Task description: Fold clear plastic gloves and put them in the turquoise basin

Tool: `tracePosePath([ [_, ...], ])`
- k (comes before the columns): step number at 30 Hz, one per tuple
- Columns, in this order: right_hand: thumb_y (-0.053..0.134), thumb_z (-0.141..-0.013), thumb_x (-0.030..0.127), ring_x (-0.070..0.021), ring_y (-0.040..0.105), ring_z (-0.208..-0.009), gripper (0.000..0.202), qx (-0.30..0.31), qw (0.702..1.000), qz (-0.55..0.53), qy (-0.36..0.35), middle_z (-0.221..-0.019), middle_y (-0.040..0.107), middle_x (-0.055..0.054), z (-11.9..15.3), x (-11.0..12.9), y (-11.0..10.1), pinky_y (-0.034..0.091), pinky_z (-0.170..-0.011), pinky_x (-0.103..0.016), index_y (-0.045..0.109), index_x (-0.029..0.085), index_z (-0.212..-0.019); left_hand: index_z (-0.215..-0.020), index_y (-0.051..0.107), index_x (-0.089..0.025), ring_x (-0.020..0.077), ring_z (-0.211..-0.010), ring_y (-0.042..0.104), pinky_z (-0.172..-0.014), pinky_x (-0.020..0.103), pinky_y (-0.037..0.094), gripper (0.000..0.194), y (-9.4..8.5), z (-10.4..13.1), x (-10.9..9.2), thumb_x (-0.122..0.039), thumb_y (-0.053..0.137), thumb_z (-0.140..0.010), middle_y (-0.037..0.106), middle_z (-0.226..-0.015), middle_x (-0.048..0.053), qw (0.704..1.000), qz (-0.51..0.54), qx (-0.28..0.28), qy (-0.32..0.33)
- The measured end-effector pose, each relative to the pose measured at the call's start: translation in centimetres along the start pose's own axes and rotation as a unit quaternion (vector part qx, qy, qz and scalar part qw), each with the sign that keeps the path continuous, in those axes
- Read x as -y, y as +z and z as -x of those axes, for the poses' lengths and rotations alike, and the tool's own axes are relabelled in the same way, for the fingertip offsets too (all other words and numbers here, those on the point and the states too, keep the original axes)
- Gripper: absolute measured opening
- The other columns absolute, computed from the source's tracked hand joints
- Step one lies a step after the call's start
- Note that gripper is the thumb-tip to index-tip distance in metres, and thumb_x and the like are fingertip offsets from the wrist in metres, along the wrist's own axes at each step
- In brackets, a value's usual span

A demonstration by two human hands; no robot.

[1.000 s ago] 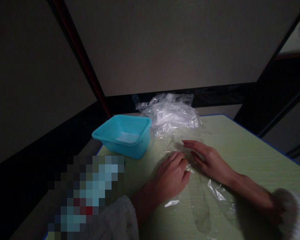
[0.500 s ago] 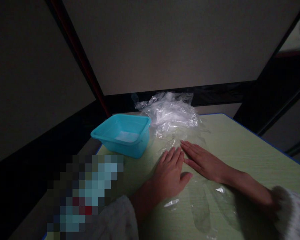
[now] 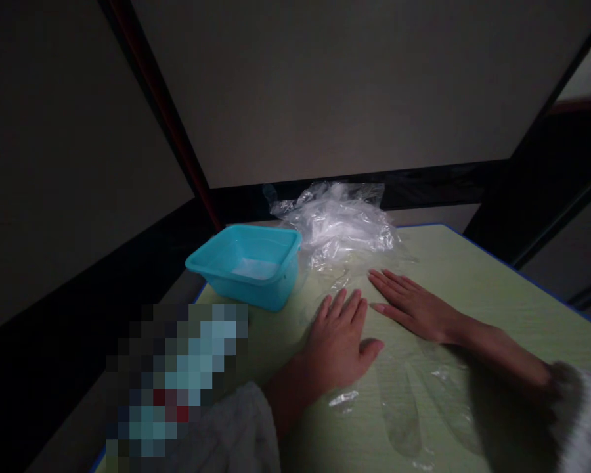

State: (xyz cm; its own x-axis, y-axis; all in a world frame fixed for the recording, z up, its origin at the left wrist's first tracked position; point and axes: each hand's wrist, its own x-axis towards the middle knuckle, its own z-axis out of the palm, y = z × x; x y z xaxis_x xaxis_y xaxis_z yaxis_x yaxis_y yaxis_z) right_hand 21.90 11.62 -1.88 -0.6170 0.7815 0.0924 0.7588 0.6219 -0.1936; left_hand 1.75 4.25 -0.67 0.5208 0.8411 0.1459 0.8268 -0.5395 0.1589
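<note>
A thin, clear disposable plastic glove (image 3: 398,414) lies flat on the table, its finger shapes pointing toward me. My left hand (image 3: 337,341) rests palm down on it, fingers stretched and thumb out to the side. Just to the right, my right hand (image 3: 416,305) is also flat, palm down, with its fingers pointing up and left. Neither hand grips anything. Beyond my fingertips sits a crumpled heap of clear plastic (image 3: 345,226), shiny and whitish in the middle. Part of the glove is hidden under my hands.
A turquoise plastic basin (image 3: 280,292) stands at the left edge of the pale green table (image 3: 502,309), with something whitish on its bottom. A pixelated bluish item (image 3: 192,368) lies at the near left. A wall panel (image 3: 325,98) rises behind the table.
My right hand has slid slightly right and away, widening the gap between the hands. The left hand stays nearly in place, with its fingers a little more spread.
</note>
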Motion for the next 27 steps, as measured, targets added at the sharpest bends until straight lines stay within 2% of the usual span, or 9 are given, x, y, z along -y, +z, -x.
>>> tracePosePath([
  [4,0.019,-0.087,0.064,-0.0285,0.017,-0.135,0.077,0.010,1.000,0.008,0.014,-0.147,0.023,-0.015,0.0,-0.3,-0.1,0.020,-0.108,-0.050,0.027,0.010,-0.142,-0.138,0.031,-0.008,0.0284,-0.136,0.020,-0.110,0.048,0.020,0.061,0.2,0.0,0.0,-0.048,0.034,-0.091,0.025,-0.148,0.012,1.000,-0.005,-0.006,0.004],
  [18,0.024,-0.089,0.060,-0.0298,0.021,-0.134,0.067,-0.017,1.000,0.002,-0.003,-0.147,0.027,-0.009,0.8,-0.2,0.3,0.023,-0.106,-0.053,0.027,0.021,-0.143,-0.136,0.035,-0.008,0.0308,-0.135,0.023,-0.108,0.051,0.024,0.060,0.0,0.5,-0.8,-0.047,0.039,-0.090,0.028,-0.146,0.014,1.000,-0.002,-0.010,0.004],
  [23,0.022,-0.088,0.062,-0.0296,0.020,-0.134,0.069,-0.011,1.000,0.011,0.000,-0.147,0.026,-0.010,1.0,0.4,0.2,0.022,-0.106,-0.054,0.027,0.019,-0.142,-0.132,0.040,-0.006,0.0332,-0.132,0.030,-0.108,0.052,0.024,0.058,-0.7,0.7,-1.4,-0.046,0.042,-0.089,0.035,-0.143,0.016,1.000,-0.004,-0.006,-0.001],
  [27,0.022,-0.088,0.061,-0.0291,0.019,-0.134,0.069,-0.002,1.000,0.013,0.000,-0.147,0.026,-0.010,1.3,0.9,0.1,0.021,-0.107,-0.053,0.027,0.019,-0.142,-0.122,0.049,-0.004,0.0315,-0.126,0.039,-0.108,0.051,0.024,0.054,-1.0,0.6,-1.7,-0.046,0.043,-0.089,0.047,-0.133,0.019,0.999,-0.009,-0.038,0.008],
])
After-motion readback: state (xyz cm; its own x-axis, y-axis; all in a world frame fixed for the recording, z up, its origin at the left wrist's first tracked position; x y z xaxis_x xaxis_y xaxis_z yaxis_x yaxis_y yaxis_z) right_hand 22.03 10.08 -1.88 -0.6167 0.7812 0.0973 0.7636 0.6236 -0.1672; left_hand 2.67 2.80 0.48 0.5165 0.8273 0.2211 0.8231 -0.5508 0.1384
